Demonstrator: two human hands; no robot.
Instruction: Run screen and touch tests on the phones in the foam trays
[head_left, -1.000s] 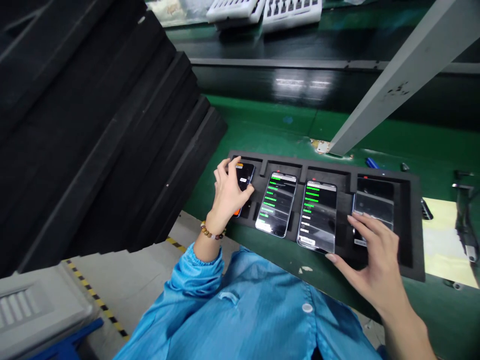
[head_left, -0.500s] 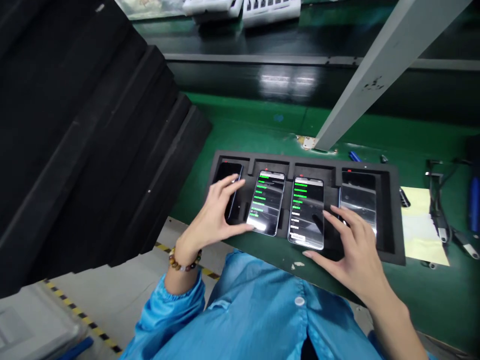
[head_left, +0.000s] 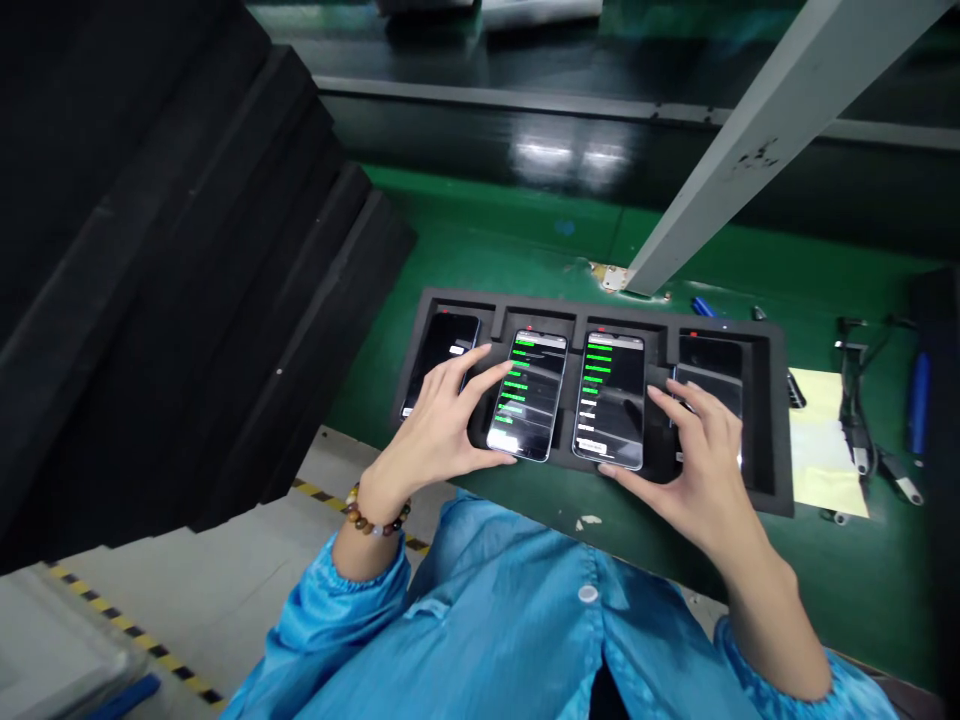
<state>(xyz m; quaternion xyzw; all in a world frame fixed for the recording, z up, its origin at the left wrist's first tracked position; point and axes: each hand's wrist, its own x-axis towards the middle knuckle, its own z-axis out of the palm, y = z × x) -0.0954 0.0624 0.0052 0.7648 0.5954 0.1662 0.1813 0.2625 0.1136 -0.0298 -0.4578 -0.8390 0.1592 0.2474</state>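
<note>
On the green bench: black tray, four phones side by side in it.
Middle phones: second phone and third phone from left, green lines on lit screens, text too small to read; lower ends at tray's front rim.
Left hand: fingers spread, thumb apart, at second phone's left and bottom edges; can't tell if touching.
Right hand: also spread, at third phone's right and bottom edges; contact unclear.
End phones: left-end phone and right-end phone, each partly hidden by a hand.
Cut off: black stack, left and top; white items, unidentifiable.
Right side: yellow paper, dark cables, blurry.
</note>
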